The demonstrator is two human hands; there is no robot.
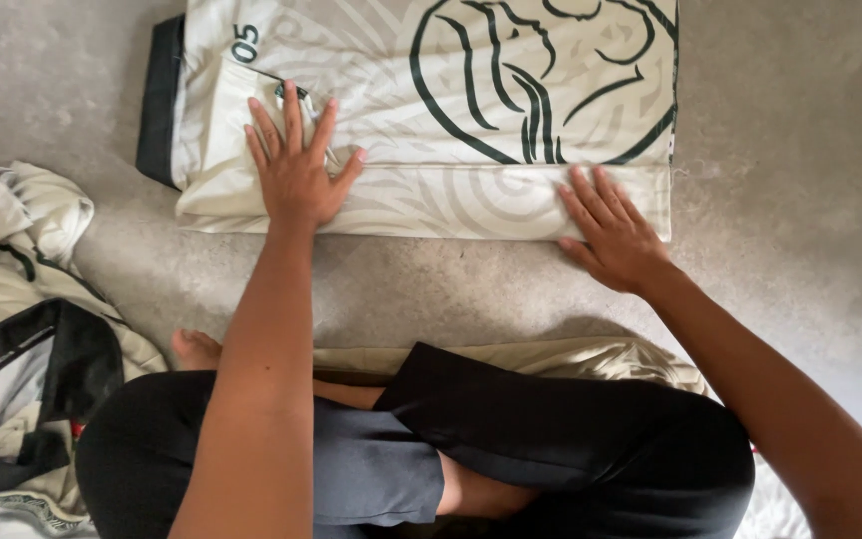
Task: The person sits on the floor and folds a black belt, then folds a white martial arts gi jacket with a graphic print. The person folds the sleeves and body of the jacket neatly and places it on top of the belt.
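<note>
a cream shirt (471, 110) with a dark green line drawing is lying flat on the grey carpet (800, 200) in the upper middle of the frame. its near side is lying folded over as a long band along the lower edge, and a black sleeve cuff (160, 100) is showing at the upper left end of the garment.

the left hand (296, 170) is pressing flat on the left part of the shirt, palm down, fingers spread wide and pointing toward the top of the frame. it is gripping nothing. the right hand (613, 232) is lying flat on the right end of the folded band, fingers extended and slightly apart, pointing toward the upper left. it is also gripping nothing. the two hands are sitting well apart, with the folded band running between them.

the person's legs in dark trousers (511, 439) are lying crossed at the bottom centre of the frame, with a bare foot (195, 349) showing at the lower left of centre. a loose pile of cream and black garments (22, 339) is lying at the left edge of the frame, apart from the shirt. more cream fabric (591, 357) is lying just behind the knees.
</note>
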